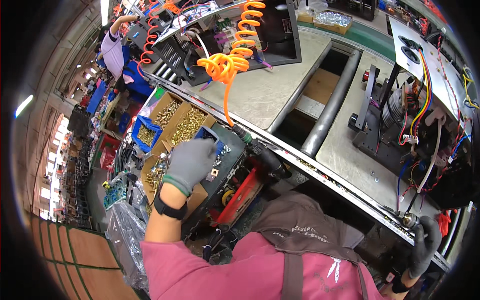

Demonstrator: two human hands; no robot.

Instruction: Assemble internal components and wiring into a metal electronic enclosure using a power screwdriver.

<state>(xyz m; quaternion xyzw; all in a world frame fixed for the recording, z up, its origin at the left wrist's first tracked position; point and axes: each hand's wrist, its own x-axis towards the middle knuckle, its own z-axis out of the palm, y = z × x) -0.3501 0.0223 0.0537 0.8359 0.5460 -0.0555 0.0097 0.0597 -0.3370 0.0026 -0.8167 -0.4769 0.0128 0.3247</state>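
Note:
My left hand [191, 162], in a grey glove, is over the parts boxes at the bench's left end. Its fingers curl downward and inward, so anything in them is hidden. Brass-coloured screws [187, 125] fill a cardboard box just beyond it, and a small blue bin [207, 136] lies close to its fingers. Far to the right, my gloved right hand [426, 244] is at the bench's near edge. Its closed fingers meet a small round metal part [410, 220], whose exact kind I cannot make out. Loose wires hang down near that part.
A black air driver [269, 159] hangs from an orange coiled hose [225, 65]. Steel rollers [332, 102] span a gap in the bench. An open wired unit [395, 112] stands right; a black housing [277, 30] lies far back. Another person [112, 52] works at far left.

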